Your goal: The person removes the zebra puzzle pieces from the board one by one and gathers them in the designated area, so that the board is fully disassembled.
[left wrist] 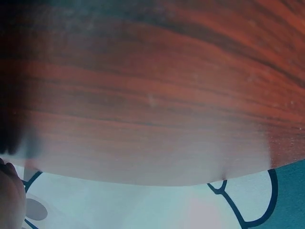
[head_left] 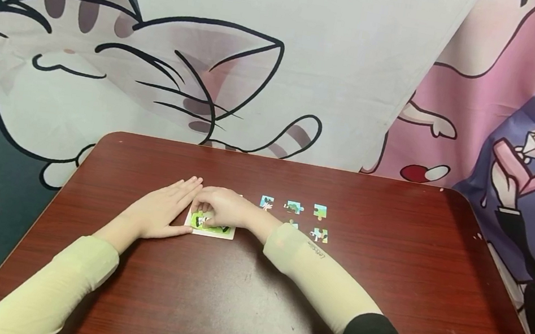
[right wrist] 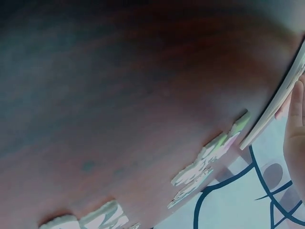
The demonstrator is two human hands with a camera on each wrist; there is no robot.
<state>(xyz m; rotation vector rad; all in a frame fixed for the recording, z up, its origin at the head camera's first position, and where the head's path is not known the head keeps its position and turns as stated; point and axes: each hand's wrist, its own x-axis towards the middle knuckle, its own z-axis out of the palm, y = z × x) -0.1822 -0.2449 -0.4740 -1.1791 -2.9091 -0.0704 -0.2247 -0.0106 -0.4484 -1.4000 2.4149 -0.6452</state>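
Note:
A small jigsaw puzzle board with a pale border and a green picture lies on the table. My left hand rests along its left side, fingers straight and thumb stretched to its near left corner. Over the board bends my right hand, fingers curled down onto the picture. Whether a piece is between those fingertips is hidden. Several loose puzzle pieces lie right of the board, one partly behind the right forearm. In the right wrist view, the board's edge stands beside the hand, with loose pieces nearby.
The brown wooden table has rounded far corners. Behind it hangs a cloth backdrop with cartoon cats. The left wrist view shows mostly bare tabletop.

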